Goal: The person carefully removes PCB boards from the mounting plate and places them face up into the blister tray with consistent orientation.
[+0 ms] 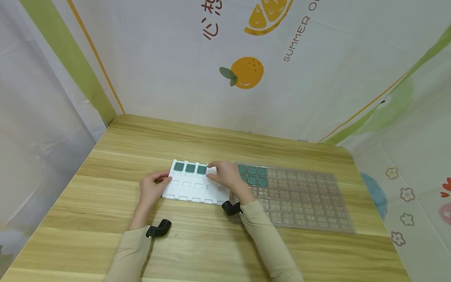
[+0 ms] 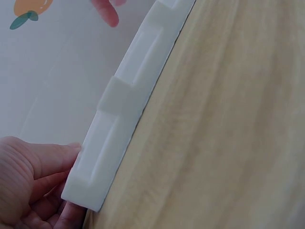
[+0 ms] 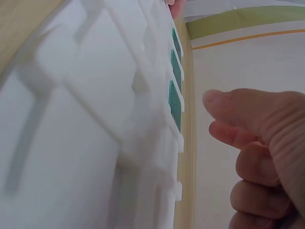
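My white tray point(image 1: 192, 187) lies flat on the wooden table, its long side running left to right; it is divided into rows of shallow rectangular pockets with raised ribs between them; the left end of it rests against the fingers of my left hand point(image 1: 152, 189); three green chips point(image 1: 190, 168) sit side by side in the far row, each flat in its own pocket; the nearer pockets show bare white; my right hand point(image 1: 226, 175) hovers curled over the far right pockets, beside the third chip.
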A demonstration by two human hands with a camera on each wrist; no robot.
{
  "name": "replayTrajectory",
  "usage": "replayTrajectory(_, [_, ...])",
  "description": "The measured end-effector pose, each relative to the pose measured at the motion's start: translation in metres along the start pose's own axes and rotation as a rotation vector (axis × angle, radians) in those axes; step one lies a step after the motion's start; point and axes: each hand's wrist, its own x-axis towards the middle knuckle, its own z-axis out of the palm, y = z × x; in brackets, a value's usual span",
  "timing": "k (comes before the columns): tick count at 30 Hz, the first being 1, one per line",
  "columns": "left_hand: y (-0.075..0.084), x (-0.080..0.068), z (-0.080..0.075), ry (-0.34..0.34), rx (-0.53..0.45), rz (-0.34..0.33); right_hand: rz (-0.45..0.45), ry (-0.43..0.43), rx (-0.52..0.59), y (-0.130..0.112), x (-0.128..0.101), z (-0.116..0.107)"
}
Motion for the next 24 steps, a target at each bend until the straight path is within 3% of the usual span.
replayTrajectory(24, [0.0, 0.0, 0.001, 0.002, -0.006, -0.015, 0.083, -0.079, -0.093, -0.01, 0.016, 0.008])
